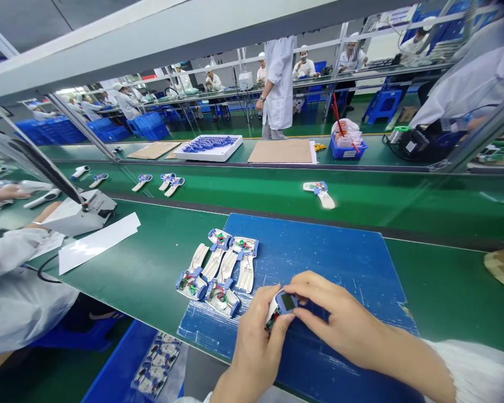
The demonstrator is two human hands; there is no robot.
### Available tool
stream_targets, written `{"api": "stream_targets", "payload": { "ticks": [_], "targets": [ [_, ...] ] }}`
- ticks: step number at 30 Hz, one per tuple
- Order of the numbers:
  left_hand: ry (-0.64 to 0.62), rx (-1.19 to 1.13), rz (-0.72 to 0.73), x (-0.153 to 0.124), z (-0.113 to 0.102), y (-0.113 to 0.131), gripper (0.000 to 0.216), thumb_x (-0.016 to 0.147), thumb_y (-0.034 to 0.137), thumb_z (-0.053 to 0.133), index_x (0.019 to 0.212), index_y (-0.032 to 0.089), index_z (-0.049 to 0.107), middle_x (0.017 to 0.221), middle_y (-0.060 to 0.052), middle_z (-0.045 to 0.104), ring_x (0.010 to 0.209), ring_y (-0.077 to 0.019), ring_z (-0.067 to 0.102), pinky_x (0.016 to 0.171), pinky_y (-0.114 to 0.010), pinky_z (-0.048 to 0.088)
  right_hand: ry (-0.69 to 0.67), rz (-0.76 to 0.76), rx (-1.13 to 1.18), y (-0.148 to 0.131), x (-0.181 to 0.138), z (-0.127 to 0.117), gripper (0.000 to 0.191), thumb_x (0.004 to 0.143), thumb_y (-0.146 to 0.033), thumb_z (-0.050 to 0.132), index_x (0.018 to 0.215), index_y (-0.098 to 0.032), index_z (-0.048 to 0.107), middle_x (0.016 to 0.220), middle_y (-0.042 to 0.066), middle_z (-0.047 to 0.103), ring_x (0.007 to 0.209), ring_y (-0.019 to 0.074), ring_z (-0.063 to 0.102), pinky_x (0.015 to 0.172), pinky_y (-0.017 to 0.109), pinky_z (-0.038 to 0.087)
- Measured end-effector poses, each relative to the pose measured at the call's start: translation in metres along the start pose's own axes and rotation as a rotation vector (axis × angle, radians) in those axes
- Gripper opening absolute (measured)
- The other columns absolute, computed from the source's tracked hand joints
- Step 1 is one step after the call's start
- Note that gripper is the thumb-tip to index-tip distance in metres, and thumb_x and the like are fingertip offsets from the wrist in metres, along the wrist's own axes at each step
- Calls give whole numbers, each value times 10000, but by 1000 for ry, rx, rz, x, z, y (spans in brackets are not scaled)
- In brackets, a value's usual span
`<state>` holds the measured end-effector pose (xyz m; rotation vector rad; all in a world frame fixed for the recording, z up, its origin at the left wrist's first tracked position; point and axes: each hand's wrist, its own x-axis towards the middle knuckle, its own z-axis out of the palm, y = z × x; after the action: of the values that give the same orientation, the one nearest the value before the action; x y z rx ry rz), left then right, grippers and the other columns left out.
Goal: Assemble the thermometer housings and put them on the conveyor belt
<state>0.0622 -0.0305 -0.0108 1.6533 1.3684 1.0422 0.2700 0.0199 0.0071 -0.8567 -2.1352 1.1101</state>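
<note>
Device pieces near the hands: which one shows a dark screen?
The piece held in the left hand, right hand fingertips at its edge; the clustered pieces lie with wiring exposed instead.

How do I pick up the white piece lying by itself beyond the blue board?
Best pinched across its plain handle, I think, coming from above on the blue board side: the handle points that way, and the other end looks open, with small coloured parts showing.
</note>
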Motion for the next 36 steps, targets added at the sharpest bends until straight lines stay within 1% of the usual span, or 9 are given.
{"api": "stream_targets", "payload": {
  "ticks": [3, 6, 10, 14, 20, 24, 27, 31, 36],
  "targets": [
    [7, 44, 81, 1, 0, -2, 347, 1037, 239, 560, 1371, 333, 577, 1274, -64, 704, 1166, -210, 678, 984, -319, 526, -35, 15, -3, 2, 0, -1, 337, 1056, -183, 497, 1331, -367, 564, 1263, 31, 580, 1054, 175, 631, 889, 346, 525],
    [27, 72, 137, 1, 1, -4, 372, 1035, 219, 560, 1381, 354, 539, 1256, -36, 699, 1138, -180, 682, 964, -292, 538, -19, -1, -9, 2, 1, 1, 264, 1061, -182, 495, 1250, -335, 596, 1226, 23, 595, 1054, 166, 629, 887, 330, 517],
    [24, 77, 140, 1, 0, -3, 383, 1035, 213, 562, 1379, 377, 525, 1267, -15, 688, 1147, -161, 674, 960, -267, 540, 32, -38, -3, 0, 2, 3, 291, 1064, -168, 487, 1281, -336, 584, 1206, 20, 608, 1040, 152, 626, 889, 316, 510],
    [-3, 73, 135, 1, -2, -3, 375, 1040, 207, 550, 1375, 375, 528, 1255, -12, 689, 1139, -159, 672, 967, -269, 535, -2, 14, 21, -1, 3, 1, 380, 1049, -156, 494, 1357, -372, 551, 1201, 20, 599, 1007, 151, 623, 855, 315, 514],
    [17, 78, 128, 2, -3, -2, 357, 1038, 209, 555, 1362, 358, 529, 1244, -16, 686, 1128, -159, 671, 952, -268, 531, 11, -34, 25, 0, 4, 1, 282, 1050, -158, 515, 1259, -319, 612, 1186, 21, 620, 1034, 148, 629, 887, 306, 505],
    [-43, 32, 107, 4, -3, 0, 335, 1050, 222, 541, 1348, 375, 540, 1243, 2, 681, 1124, -153, 657, 973, -283, 512, 36, -7, 18, -4, 10, -3, 285, 1034, -151, 525, 1254, -303, 625, 1144, 19, 644, 994, 144, 632, 869, 297, 505],
    [-79, 38, 115, 4, -3, 1, 357, 1046, 222, 548, 1363, 385, 531, 1262, 3, 673, 1142, -162, 646, 984, -301, 505, 19, -8, -56, -5, 17, -10, 201, 1039, -166, 516, 1133, -258, 667, 1052, 14, 673, 927, 149, 639, 822, 298, 497],
    [-98, 70, 121, 3, -2, 0, 389, 1044, 218, 542, 1395, 380, 506, 1278, -8, 667, 1154, -171, 643, 977, -312, 507, -42, -90, -234, -1, 26, -16, 195, 1044, -152, 494, 967, -197, 668, 918, 16, 674, 801, 150, 614, 725, 299, 460],
    [-96, 77, 112, 3, -2, 2, 361, 1041, 226, 546, 1372, 367, 519, 1255, -11, 681, 1127, -174, 653, 962, -311, 513, 30, -368, -511, 6, 31, -13, 259, 1046, -134, 463, 847, -166, 626, 773, 24, 589, 705, 169, 507, 637, 330, 389]
  ]
}}
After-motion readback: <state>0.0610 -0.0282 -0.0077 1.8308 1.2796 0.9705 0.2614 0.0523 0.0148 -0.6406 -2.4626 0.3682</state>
